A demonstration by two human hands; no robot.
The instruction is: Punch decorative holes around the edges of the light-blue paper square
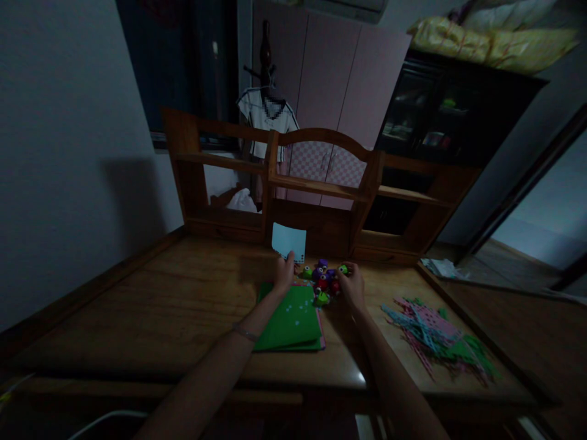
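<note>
My left hand [284, 273] pinches the lower edge of a light blue paper sheet [288, 241] and holds it upright above the desk. My right hand [352, 282] is closed around a small green craft punch [343, 269] at the right edge of a cluster of coloured punches [323, 281], purple, red and green. A stack of green paper [291, 321] with small white cut-outs scattered on it lies under and in front of my left hand.
The wooden desk [183, 305] has a shelf hutch [321, 189] along its back. A pile of punched paper strips [435, 336], pink, green and blue, lies at the right. A garment hangs on a stand behind; a dark cabinet stands at the right.
</note>
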